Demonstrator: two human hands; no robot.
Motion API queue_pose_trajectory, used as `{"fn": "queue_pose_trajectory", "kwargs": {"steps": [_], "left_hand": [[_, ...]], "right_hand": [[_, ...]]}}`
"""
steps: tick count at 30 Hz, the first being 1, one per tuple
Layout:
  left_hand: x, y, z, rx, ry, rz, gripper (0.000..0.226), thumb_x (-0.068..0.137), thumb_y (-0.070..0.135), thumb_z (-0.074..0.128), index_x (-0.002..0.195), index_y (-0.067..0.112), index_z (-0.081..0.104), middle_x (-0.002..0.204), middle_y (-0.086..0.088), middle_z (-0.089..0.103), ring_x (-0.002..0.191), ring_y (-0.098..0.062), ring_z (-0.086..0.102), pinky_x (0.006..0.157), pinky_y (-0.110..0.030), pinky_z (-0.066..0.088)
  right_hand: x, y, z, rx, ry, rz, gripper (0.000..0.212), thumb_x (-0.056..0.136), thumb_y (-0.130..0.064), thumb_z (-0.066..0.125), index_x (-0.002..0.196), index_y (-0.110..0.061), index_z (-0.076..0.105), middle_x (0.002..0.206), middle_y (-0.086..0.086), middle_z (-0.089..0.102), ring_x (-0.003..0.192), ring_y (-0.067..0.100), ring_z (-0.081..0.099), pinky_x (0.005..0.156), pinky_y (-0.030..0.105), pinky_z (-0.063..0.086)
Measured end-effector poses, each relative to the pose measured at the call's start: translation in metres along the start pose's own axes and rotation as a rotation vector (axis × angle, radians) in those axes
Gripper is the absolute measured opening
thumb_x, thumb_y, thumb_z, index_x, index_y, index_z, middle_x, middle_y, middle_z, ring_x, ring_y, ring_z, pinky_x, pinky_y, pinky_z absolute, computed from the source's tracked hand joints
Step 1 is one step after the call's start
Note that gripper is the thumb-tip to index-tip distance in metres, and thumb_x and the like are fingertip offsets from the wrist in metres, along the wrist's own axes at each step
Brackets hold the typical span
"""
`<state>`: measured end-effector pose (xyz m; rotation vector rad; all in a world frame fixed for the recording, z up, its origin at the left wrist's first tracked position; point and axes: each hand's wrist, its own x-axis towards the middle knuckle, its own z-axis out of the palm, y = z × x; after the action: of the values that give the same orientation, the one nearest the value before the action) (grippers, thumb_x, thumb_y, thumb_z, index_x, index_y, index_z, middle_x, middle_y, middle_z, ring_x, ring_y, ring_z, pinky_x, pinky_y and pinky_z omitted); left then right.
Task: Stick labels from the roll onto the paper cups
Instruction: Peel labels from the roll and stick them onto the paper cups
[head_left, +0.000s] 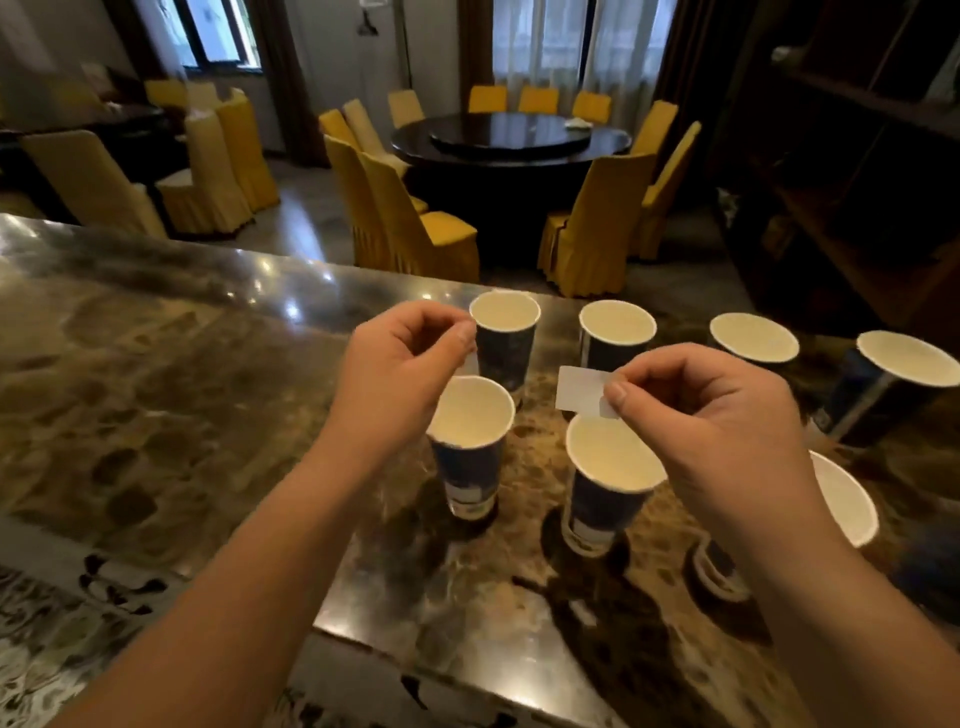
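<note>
Seven paper cups (471, 415) stand upright toward the counter's (156, 364) far right edge. Above them, the right hand (711, 415) pinches a white label (579, 389) between thumb and forefinger. The left hand (400, 369) pinches something small I cannot identify.

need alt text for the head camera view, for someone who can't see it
The right hand pinches a white label above seven dark paper cups standing on a marble counter; the left hand is pinched shut nearby.
</note>
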<state>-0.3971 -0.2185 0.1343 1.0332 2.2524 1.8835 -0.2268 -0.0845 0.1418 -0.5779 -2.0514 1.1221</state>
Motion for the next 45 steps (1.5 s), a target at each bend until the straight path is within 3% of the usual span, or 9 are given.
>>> {"fn": "queue_pose_trajectory", "kwargs": {"steps": [8,15,22,25,30,34,36,41,45], "left_hand": [[0.120,-0.108,0.022,0.401,-0.401,0.078,0.064,0.083,0.030,0.074,0.139,0.024,0.044,0.146,-0.002,0.045,0.133,-0.020,0.042,0.111,-0.041,0.038],[0.140,-0.145,0.063,0.219,-0.494,-0.060,0.115,0.073,0.027,0.084,0.154,0.024,0.002,0.161,-0.005,0.021,0.146,-0.027,0.025,0.113,-0.043,0.029],[0.149,-0.120,0.059,-0.024,-0.369,-0.141,0.083,0.078,0.017,0.079,0.143,0.016,0.028,0.144,-0.007,0.044,0.133,-0.024,0.043,0.101,-0.037,0.046],[0.153,-0.077,0.046,-0.304,-0.333,-0.161,0.073,0.082,0.011,0.074,0.141,0.014,0.032,0.141,-0.007,0.048,0.128,-0.025,0.050,0.102,-0.043,0.048],[0.135,0.001,0.033,-0.567,-0.395,-0.156,0.057,0.086,0.018,0.071,0.134,0.016,0.041,0.130,-0.008,0.058,0.114,-0.026,0.062,0.096,-0.046,0.053],[0.102,0.033,0.030,-0.734,-0.438,-0.291,0.062,0.079,0.036,0.072,0.129,0.006,0.052,0.122,-0.017,0.067,0.111,-0.033,0.065,0.097,-0.050,0.052],[0.084,0.041,0.028,-0.776,-0.444,-0.353,0.054,0.088,0.040,0.066,0.125,0.002,0.056,0.117,-0.019,0.069,0.107,-0.035,0.066,0.094,-0.049,0.053],[0.051,0.046,0.026,-0.703,-0.591,-0.454,0.061,0.089,0.061,0.046,0.124,0.014,0.059,0.112,-0.015,0.072,0.100,-0.031,0.070,0.085,-0.045,0.058],[0.040,0.047,0.022,-0.734,-0.598,-0.478,0.053,0.092,0.055,0.048,0.123,0.014,0.061,0.115,-0.014,0.072,0.102,-0.030,0.069,0.092,-0.046,0.055]], "right_hand": [[0.025,-0.009,0.045,-0.094,0.044,0.019,0.010,0.082,-0.023,0.072,0.078,-0.032,0.071,0.078,-0.023,0.069,0.081,-0.001,0.064,0.063,0.008,0.050],[0.032,-0.009,0.054,-0.141,0.069,0.068,0.012,0.083,-0.024,0.071,0.078,-0.034,0.069,0.080,-0.027,0.067,0.084,-0.006,0.062,0.061,0.003,0.046],[0.039,-0.010,0.051,-0.131,0.102,0.052,0.014,0.084,-0.021,0.071,0.078,-0.033,0.070,0.080,-0.025,0.067,0.081,-0.004,0.063,0.060,0.005,0.047],[0.048,-0.019,0.045,-0.070,0.127,0.024,0.012,0.084,-0.020,0.070,0.080,-0.032,0.070,0.080,-0.021,0.068,0.078,-0.002,0.064,0.059,0.009,0.049],[0.064,-0.038,0.035,0.208,0.143,0.032,0.005,0.086,-0.016,0.069,0.082,-0.020,0.071,0.074,-0.005,0.069,0.069,0.005,0.063,0.056,0.016,0.048],[0.067,-0.047,0.030,0.517,0.111,0.105,0.013,0.086,-0.011,0.068,0.076,-0.019,0.067,0.073,-0.004,0.065,0.073,0.011,0.063,0.067,0.033,0.058],[0.062,-0.049,0.030,0.599,0.090,0.130,0.012,0.085,-0.009,0.068,0.076,-0.017,0.066,0.076,0.000,0.064,0.076,0.016,0.063,0.073,0.040,0.057],[0.045,-0.048,0.031,0.645,0.068,0.152,0.013,0.085,-0.005,0.067,0.077,-0.014,0.062,0.076,0.000,0.063,0.077,0.018,0.062,0.063,0.033,0.054],[0.035,-0.045,0.028,0.617,0.066,0.147,0.011,0.085,-0.005,0.068,0.080,-0.013,0.062,0.076,-0.001,0.066,0.077,0.016,0.066,0.063,0.033,0.055]]}}
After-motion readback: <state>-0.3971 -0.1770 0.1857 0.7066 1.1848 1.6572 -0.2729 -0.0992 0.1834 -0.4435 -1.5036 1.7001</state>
